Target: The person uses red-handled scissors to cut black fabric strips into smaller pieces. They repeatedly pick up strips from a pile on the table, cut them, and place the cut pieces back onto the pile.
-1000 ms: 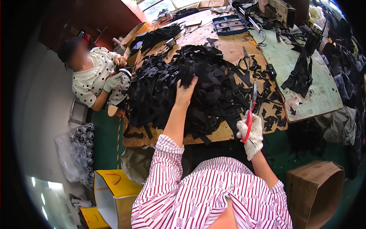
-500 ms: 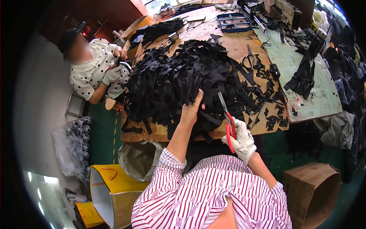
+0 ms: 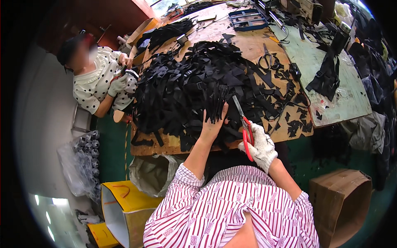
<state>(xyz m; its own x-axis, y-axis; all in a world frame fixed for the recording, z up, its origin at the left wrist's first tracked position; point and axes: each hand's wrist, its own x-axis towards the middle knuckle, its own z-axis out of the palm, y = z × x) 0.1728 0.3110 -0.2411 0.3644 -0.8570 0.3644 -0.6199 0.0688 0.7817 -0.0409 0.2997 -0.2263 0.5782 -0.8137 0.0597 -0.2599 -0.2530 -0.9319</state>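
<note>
My bare left hand (image 3: 211, 127) is closed round a bundle of black fabric strips (image 3: 216, 101). The strips stand up between thumb and fingers, their far ends fanning over a large heap of black strap pieces (image 3: 173, 82). On my right hand (image 3: 262, 145) is a whitish knit work glove. It grips a pair of scissors (image 3: 247, 134) by the red handles, with the blades pointing away from me and to the left. The blade tips lie just right of the bundle, apart from it. Whether the blades are fully closed is hard to make out.
Another pair of scissors (image 3: 265, 58) lies beyond the heap, among small black offcuts (image 3: 295, 126). A blue tray (image 3: 248, 20) sits at the back. A co-worker (image 3: 93, 78) in a dotted top works at the left. A yellow bag (image 3: 132, 196) and a cardboard box (image 3: 335, 186) stand below the table.
My left hand has come slightly nearer to me with the bundle, and more of the strips now shows. The scissors have moved a little, closer beside the bundle.
</note>
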